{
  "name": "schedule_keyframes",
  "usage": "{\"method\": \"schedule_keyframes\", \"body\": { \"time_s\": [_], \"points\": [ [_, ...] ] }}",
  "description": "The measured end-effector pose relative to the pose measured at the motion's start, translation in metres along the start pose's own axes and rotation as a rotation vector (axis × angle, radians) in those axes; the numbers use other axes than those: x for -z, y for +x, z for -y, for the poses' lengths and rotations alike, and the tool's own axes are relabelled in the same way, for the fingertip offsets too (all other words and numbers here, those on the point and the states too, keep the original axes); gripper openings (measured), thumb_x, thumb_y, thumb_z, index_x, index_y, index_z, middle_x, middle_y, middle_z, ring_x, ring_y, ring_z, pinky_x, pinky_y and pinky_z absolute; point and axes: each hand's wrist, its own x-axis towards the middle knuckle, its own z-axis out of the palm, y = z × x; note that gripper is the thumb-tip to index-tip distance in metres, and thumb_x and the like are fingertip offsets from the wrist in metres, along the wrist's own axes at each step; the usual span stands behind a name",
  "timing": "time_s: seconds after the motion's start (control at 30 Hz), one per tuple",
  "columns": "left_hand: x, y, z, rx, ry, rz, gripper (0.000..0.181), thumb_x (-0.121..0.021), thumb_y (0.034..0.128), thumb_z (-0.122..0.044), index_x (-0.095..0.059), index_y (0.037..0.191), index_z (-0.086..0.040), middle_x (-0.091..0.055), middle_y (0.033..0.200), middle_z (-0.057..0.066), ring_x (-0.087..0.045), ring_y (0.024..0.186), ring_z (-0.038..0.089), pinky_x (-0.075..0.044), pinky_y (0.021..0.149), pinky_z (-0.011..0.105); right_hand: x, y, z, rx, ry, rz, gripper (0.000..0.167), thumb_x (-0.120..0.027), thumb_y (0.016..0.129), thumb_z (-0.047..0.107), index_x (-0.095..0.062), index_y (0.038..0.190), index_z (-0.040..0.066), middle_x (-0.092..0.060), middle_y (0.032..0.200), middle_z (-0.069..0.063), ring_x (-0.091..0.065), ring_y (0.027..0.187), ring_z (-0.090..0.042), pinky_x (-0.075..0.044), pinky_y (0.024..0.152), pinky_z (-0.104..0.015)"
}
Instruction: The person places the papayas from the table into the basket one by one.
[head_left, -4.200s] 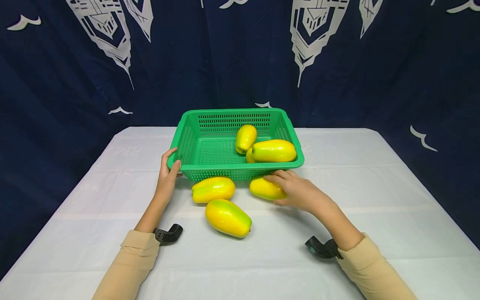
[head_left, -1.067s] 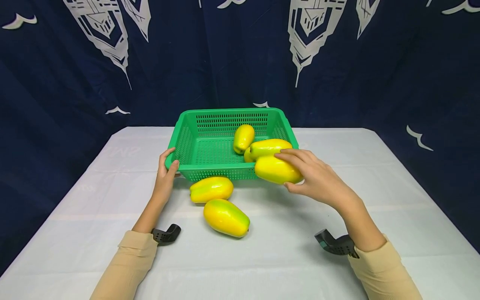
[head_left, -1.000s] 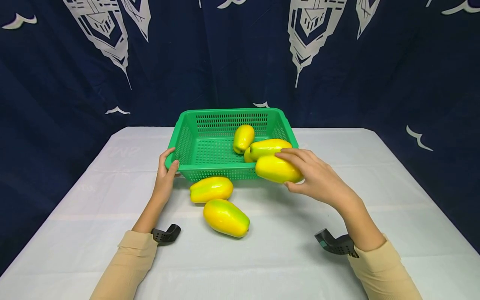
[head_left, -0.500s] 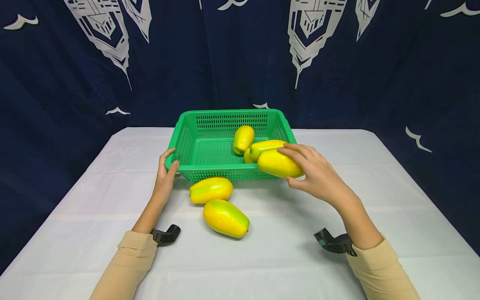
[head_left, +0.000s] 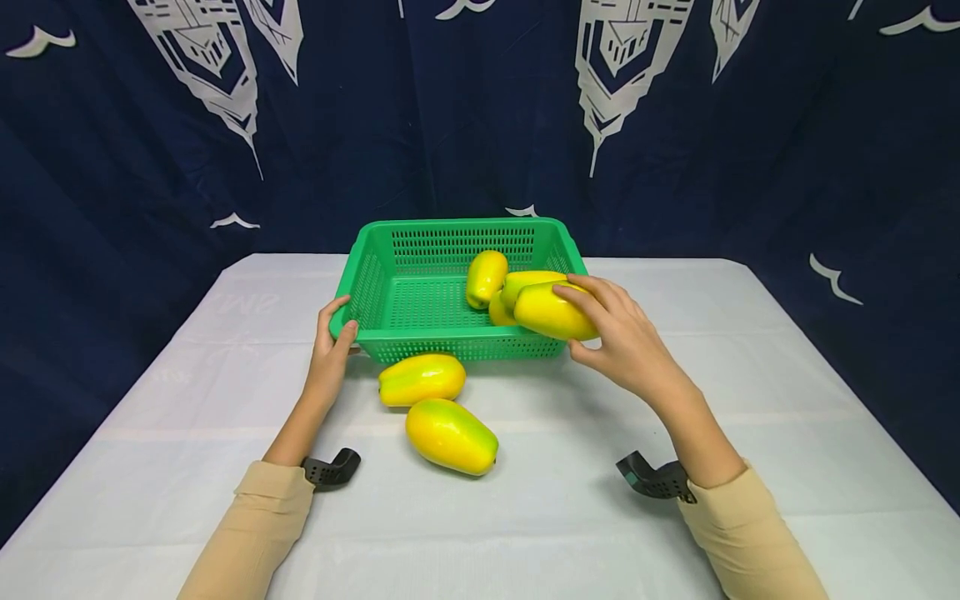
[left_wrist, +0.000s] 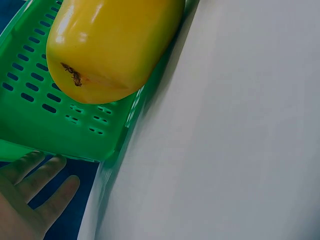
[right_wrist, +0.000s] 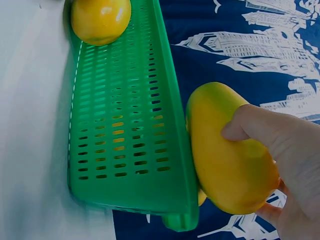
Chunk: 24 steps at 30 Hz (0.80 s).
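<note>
My right hand point(head_left: 626, 342) holds a yellow-green papaya point(head_left: 551, 310) over the front right part of the green basket point(head_left: 450, 332). In the right wrist view the thumb lies on the side of this papaya point(right_wrist: 215, 160), level with the basket's rim. My left hand point(head_left: 327, 358) grips the basket's front left corner, its thumb on the rim. Inside the basket lie three papayas: one upright-looking papaya point(head_left: 486, 279), another point(head_left: 525, 282) partly behind the held one, and a third point(head_left: 499, 312) mostly hidden. The left wrist view shows a large papaya point(left_wrist: 110, 50) before the basket wall.
Two papayas lie on the white table in front of the basket, one papaya point(head_left: 422, 380) close to its wall and a second papaya point(head_left: 452, 437) nearer to me. A dark blue patterned curtain point(head_left: 450, 108) hangs behind the table point(head_left: 750, 375).
My right hand has picked a papaya up off the table, raised it to the basket, and brought it inward over the front rim. The left hand has stayed at the basket's corner.
</note>
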Motion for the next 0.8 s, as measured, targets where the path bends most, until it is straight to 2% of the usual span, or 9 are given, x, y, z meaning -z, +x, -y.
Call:
{"method": "schedule_keyframes", "body": {
  "time_s": [0.13,0.2,0.4,0.57,0.8],
  "points": [
    [0.000,0.002,0.002,0.002,0.001,-0.003,0.050,-0.035,0.0965,-0.021,-0.018,0.142,-0.011,-0.030,0.129,0.025,-0.037,0.104,0.030,-0.037,0.088,0.043,-0.004,0.002,-0.001,0.006,0.009,-0.030,0.065,-0.069,0.074,0.009,-0.043,0.133,0.019,-0.037,0.139,-0.008,-0.032,0.128,-0.032,-0.028,0.102,-0.053],
    [0.001,0.004,0.004,0.003,0.012,-0.005,0.050,-0.035,0.0965,-0.023,-0.018,0.142,-0.011,-0.030,0.131,0.023,-0.038,0.102,0.025,-0.037,0.088,0.044,-0.006,0.004,-0.002,0.013,0.012,-0.048,0.064,-0.069,0.074,0.009,-0.044,0.132,0.018,-0.037,0.138,-0.009,-0.032,0.127,-0.032,-0.029,0.102,-0.053],
    [0.004,0.011,0.019,-0.008,0.020,-0.011,0.050,-0.037,0.0963,-0.027,-0.020,0.142,-0.018,-0.027,0.139,0.014,-0.040,0.098,0.013,-0.037,0.088,0.046,-0.014,0.007,-0.003,0.016,0.012,-0.103,0.061,-0.068,0.074,0.007,-0.046,0.130,0.016,-0.036,0.139,-0.009,-0.032,0.127,-0.033,-0.030,0.101,-0.054],
    [0.006,0.013,0.027,-0.023,0.017,-0.017,0.050,-0.038,0.0959,-0.031,-0.021,0.142,-0.022,-0.031,0.135,0.015,-0.040,0.099,0.017,-0.038,0.087,0.043,-0.025,0.009,-0.006,0.018,-0.003,-0.181,0.061,-0.070,0.074,0.005,-0.046,0.129,0.014,-0.037,0.137,-0.012,-0.033,0.126,-0.035,-0.031,0.101,-0.053],
    [0.006,0.012,0.028,-0.020,0.017,-0.023,0.050,-0.038,0.0959,-0.031,-0.021,0.142,-0.021,-0.033,0.130,0.017,-0.041,0.098,0.020,-0.039,0.084,0.038,-0.038,0.012,-0.010,0.006,-0.025,-0.253,0.062,-0.072,0.075,0.005,-0.045,0.130,0.011,-0.038,0.137,-0.015,-0.034,0.125,-0.037,-0.033,0.101,-0.051]
  ]
}}
